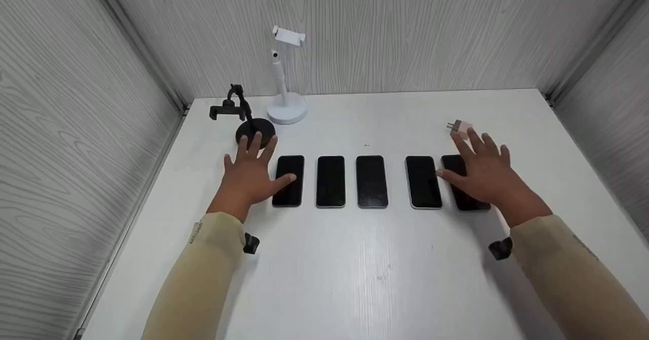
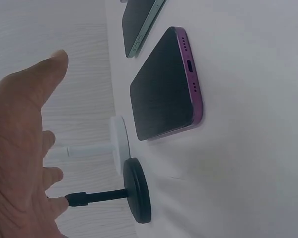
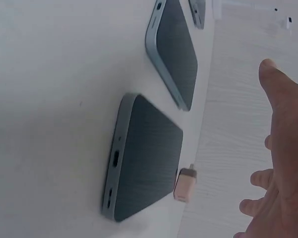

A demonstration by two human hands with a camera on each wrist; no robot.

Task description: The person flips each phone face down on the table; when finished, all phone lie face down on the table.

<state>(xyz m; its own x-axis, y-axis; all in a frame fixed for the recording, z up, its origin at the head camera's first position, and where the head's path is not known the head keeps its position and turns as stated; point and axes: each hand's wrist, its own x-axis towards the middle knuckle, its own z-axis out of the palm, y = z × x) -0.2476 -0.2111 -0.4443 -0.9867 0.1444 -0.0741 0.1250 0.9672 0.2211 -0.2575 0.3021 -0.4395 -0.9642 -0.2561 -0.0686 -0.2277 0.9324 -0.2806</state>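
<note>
Several dark-screened phones lie face up in a row across the white table. My left hand [image 1: 247, 177], fingers spread, hovers by the leftmost phone [image 1: 288, 190], its thumb overlapping that phone in the head view. In the left wrist view this phone [image 2: 164, 89] shows a purple edge, and the hand is raised above the table. On the other side my right hand [image 1: 484, 174] is spread over the rightmost phone [image 1: 464, 196], partly hiding it. The right wrist view shows that phone [image 3: 146, 158] with a gap between it and the hand. Both hands hold nothing.
A black phone stand [image 1: 256, 127] and a taller white phone stand [image 1: 287, 109] are at the back left. Beyond the right hand's fingertips lies a pink charger plug [image 1: 461, 127]. Between the outer phones lie a second phone [image 1: 330, 182], a middle one [image 1: 371, 182] and another [image 1: 423, 182]. Grey wood-grain panels enclose the table.
</note>
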